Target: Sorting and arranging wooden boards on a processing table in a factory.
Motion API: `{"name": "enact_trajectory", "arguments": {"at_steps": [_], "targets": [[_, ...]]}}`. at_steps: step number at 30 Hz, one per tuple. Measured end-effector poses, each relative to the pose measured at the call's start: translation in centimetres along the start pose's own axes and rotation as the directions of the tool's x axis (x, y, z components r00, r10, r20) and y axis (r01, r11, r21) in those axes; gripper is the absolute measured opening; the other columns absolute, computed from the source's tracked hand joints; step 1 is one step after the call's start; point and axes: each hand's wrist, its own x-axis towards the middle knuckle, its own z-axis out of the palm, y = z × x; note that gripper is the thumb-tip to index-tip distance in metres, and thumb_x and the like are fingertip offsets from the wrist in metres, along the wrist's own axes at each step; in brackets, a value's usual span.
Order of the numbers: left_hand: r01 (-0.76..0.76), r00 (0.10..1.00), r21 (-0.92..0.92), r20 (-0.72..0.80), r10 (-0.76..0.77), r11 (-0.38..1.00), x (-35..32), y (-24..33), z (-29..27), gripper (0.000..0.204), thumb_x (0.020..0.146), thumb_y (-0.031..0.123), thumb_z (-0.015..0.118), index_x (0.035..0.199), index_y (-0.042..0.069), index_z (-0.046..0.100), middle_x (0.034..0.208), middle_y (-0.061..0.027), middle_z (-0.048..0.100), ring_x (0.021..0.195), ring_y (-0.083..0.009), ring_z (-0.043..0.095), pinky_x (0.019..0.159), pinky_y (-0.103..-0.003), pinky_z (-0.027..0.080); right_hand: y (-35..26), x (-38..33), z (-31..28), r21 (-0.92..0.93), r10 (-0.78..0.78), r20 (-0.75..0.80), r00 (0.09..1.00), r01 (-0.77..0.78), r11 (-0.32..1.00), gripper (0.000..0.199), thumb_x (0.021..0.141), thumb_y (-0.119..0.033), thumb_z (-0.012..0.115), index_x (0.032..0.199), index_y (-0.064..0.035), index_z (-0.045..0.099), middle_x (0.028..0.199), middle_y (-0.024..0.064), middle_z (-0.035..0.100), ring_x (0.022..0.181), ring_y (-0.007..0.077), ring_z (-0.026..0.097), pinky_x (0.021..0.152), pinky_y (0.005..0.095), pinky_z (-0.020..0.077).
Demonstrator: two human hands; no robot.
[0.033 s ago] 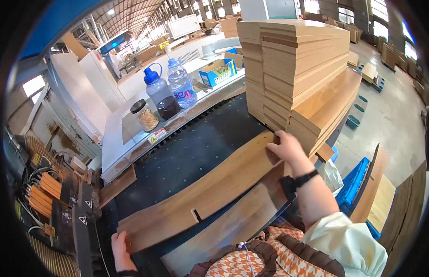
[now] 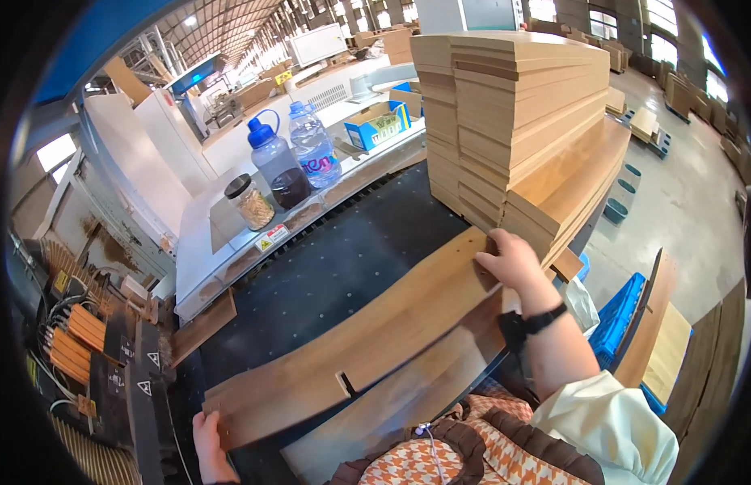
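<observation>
1. Only a little has moved: the long brown board [image 2: 367, 343] has slid a bit to the right and nearer to me, and my right hand [image 2: 517, 263] went with it.
2. That small shift looks to me like the board is still being handled, since both ends are still in my hands.
3. My right hand holds the far right end, with thumb and finger a bit apart on the board. What the other fingers do is hidden.
4. My left hand [image 2: 207, 440] pinches the near left end. I cannot tell how hard it squeezes.
5. The board lies slanted over the black table [image 2: 335, 267], with a small slot [image 2: 345, 382] in its near edge.
6. On my side is another board [image 2: 400, 396], and a dark gap shows between the two for most of their length.
7. A tall stack of boards [image 2: 545, 113] stands just past my right hand.
8. Far to the left are a jar [image 2: 251, 204], a blue-topped bottle [image 2: 278, 170], a clear bottle [image 2: 314, 149] and a blue box [image 2: 378, 129].
</observation>
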Motion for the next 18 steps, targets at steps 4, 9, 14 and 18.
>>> {"name": "enact_trajectory", "arguments": {"at_steps": [4,9,14,18], "targets": [[0.084,0.985,0.142,0.138,-0.104,0.986,-3.5,-3.1,-1.4,0.024,0.078,0.01,0.053,0.101,0.002,0.053,0.089,-0.0059,0.059,0.078,-0.0149,0.056,0.065,-0.028,0.046,4.3,-5.4,-2.9,-0.062,0.039,0.028,0.999,-0.037,0.997,0.049,0.07,-0.032,0.068,0.108,-0.0035,0.058,0.098,0.0208,0.061,0.094,0.0368,0.057,0.083,0.0418,0.0468],[-0.083,0.996,0.731,0.049,0.069,0.678,-9.5,-4.4,2.5,0.063,0.084,0.027,0.064,0.13,-0.007,0.038,0.121,-0.0227,0.052,0.11,-0.0313,0.051,0.093,-0.036,0.04,7.2,-9.2,-2.9,-0.077,0.067,0.065,0.996,-0.062,0.995,0.054,0.073,-0.032,0.068,0.115,-0.0016,0.052,0.102,0.0214,0.06,0.1,0.0368,0.055,0.087,0.0416,0.0446],[0.047,0.999,0.746,-0.042,-0.024,0.665,-11.2,-2.0,3.0,0.074,0.084,0.037,0.063,0.135,-0.007,0.032,0.134,-0.0266,0.04,0.124,-0.0343,0.041,0.103,-0.037,0.032,6.6,-10.4,-2.4,-0.124,-0.036,0.092,0.995,0.048,0.991,0.054,0.076,-0.037,0.065,0.112,0.0001,0.051,0.097,0.0221,0.061,0.094,0.0384,0.055,0.083,0.0439,0.0453],[0.141,0.989,0.704,-0.124,-0.075,0.696,-9.3,-2.5,-0.7,0.075,0.083,0.04,0.065,0.134,-0.006,0.033,0.133,-0.0233,0.042,0.117,-0.0342,0.046,0.098,-0.037,0.038,4.5,-12.5,-1.6,-0.029,-0.145,0.204,0.968,0.154,0.988,0.055,0.075,-0.038,0.066,0.111,0.001,0.052,0.095,0.0217,0.061,0.094,0.0383,0.055,0.083,0.044,0.045]]}}
